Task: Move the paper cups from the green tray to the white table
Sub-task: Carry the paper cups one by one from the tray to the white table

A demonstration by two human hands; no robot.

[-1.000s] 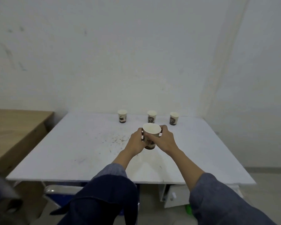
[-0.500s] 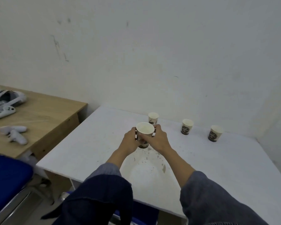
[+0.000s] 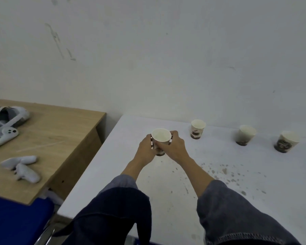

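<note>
Change since earlier frame: the view has swung left; the three placed cups now lie to the right, and the held cup has travelled toward the tabletop's left part.
Hands: left hand (image 3: 147, 147) and right hand (image 3: 173, 147) brought together, both clasped round one paper cup (image 3: 161, 141), upright, mouth open to the viewer.
Held cup position: above the white tabletop (image 3: 219, 200), left of the row; whether its base touches the surface cannot be told.
Placed cups: nearest cup (image 3: 197, 129), middle cup (image 3: 245, 135) and far cup (image 3: 287, 141) stand upright along the back edge, well apart from each other.
Green tray: not in view.
Surroundings: wooden desk (image 3: 60, 138) at left, bearing white controllers (image 3: 23, 167).
Step in hand (judged): setting down the fourth cup.
Advice: keep the cup level, lower it straight until the base seats flat, clear of the left edge, then loosen both hands outward without squeezing the thin wall.
</note>
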